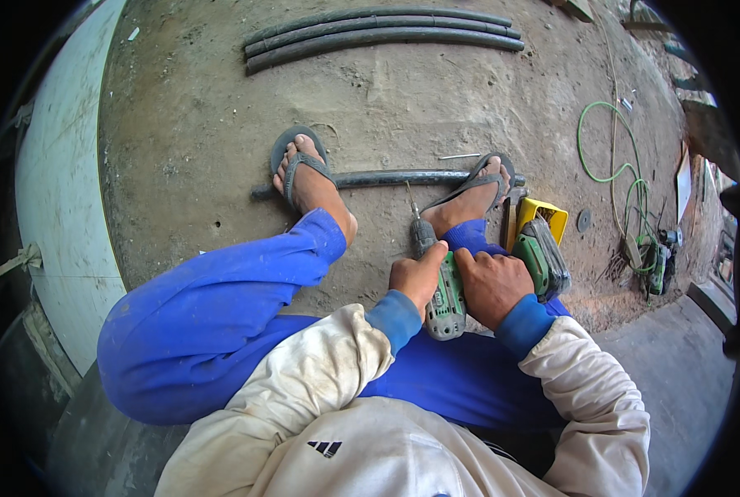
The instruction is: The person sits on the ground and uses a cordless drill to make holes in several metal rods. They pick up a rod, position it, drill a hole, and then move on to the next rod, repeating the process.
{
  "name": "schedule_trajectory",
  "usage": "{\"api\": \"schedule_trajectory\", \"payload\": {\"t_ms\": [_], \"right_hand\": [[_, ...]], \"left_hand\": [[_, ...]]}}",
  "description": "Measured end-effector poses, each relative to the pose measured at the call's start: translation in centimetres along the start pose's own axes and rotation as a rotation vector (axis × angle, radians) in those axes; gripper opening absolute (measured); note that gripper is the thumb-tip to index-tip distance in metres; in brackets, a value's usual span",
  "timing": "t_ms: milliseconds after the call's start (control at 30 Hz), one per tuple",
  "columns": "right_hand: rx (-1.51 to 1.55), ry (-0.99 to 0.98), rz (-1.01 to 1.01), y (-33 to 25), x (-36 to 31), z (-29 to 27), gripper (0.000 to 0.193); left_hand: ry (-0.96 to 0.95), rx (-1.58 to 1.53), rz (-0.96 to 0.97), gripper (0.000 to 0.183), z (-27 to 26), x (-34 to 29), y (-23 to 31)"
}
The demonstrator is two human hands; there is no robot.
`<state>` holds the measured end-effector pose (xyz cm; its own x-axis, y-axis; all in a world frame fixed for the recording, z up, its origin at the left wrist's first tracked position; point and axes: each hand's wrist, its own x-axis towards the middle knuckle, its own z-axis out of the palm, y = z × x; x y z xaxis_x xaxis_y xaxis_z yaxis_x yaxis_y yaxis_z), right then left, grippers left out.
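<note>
A green and grey cordless drill (447, 305) lies sideways between my hands, its chuck and thin bit pointing away from me. My right hand (494, 286) is wrapped round its grip, and the battery (542, 261) sticks out to the right of that hand. My left hand (417, 277) is closed against the left side of the drill body; its fingertips are hidden. The bit's tip is close to a dark metal pipe (395, 177) on the ground, and I cannot tell whether they touch. My two sandalled feet rest on the pipe, one towards each end.
Three dark pipes (382, 35) lie on the dirt at the far side. A thin metal rod (459, 156) is just beyond the held pipe. To the right are a yellow container (554, 217), a disc (583, 220), a green cord (583, 137) and a power tool (658, 269). A pale board (63, 182) stands left.
</note>
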<state>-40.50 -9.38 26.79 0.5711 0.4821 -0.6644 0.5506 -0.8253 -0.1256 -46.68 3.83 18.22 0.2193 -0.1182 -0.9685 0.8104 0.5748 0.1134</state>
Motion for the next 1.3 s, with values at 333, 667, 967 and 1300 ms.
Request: {"api": "schedule_trajectory", "payload": {"t_ms": [333, 667, 967, 1300], "right_hand": [[-0.043, 0.02, -0.011, -0.3, -0.1, 0.1, 0.013], [-0.04, 0.036, -0.012, 0.1, 0.0, -0.2, 0.018], [-0.034, 0.023, -0.005, -0.1, 0.0, -0.4, 0.023], [-0.08, -0.009, 0.013, -0.6, 0.0, -1.0, 0.033]], "left_hand": [[-0.017, 0.032, -0.013, 0.05, 0.0, -0.5, 0.3], [-0.326, -0.26, -0.04, 0.042, -4.7, -5.8, -1.3], [-0.383, 0.281, 0.295, 0.08, -5.9, -8.7, -2.9], [-0.248, 0.509, 0.682, 0.085, -7.2, -7.4, -3.6]]}}
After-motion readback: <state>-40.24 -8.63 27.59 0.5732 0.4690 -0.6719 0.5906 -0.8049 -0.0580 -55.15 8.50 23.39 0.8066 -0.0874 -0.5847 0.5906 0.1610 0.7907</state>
